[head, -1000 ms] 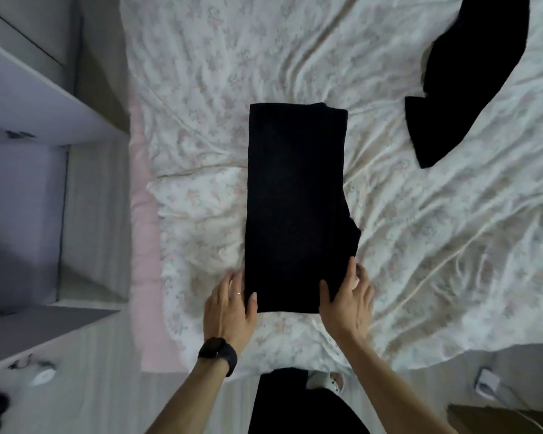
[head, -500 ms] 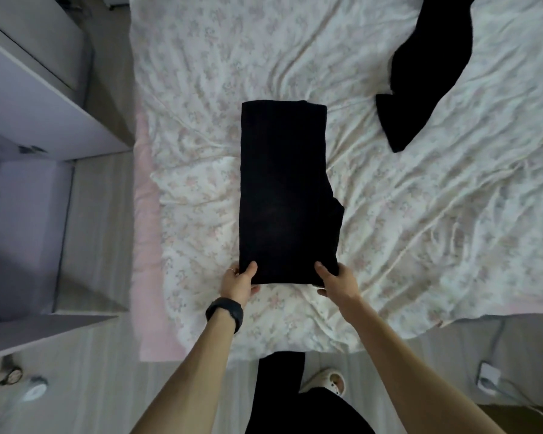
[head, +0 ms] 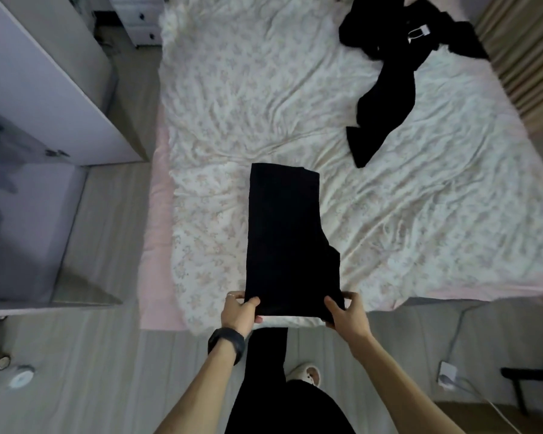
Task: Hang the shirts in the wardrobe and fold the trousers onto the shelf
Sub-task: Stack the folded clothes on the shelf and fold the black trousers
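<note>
Black trousers (head: 287, 239), folded into a long strip, lie lengthwise on the floral bed sheet (head: 232, 98) near the bed's front edge. My left hand (head: 239, 311) pinches the near left corner of the strip, thumb on top. My right hand (head: 345, 314) grips the near right corner the same way. The near end of the strip is raised a little off the sheet. A second black garment (head: 386, 83) with a white tag lies crumpled at the far right of the bed.
An open wardrobe door (head: 44, 89) and the wardrobe's interior (head: 19, 230) stand at the left beside the bed. A white power strip with cable (head: 449, 375) lies on the floor at the right. Small round objects (head: 21, 375) sit on the floor at the lower left.
My hands went from lying flat beside the trousers' near end to gripping its two corners. I have stepped back, and the strip has slid toward the bed's front edge.
</note>
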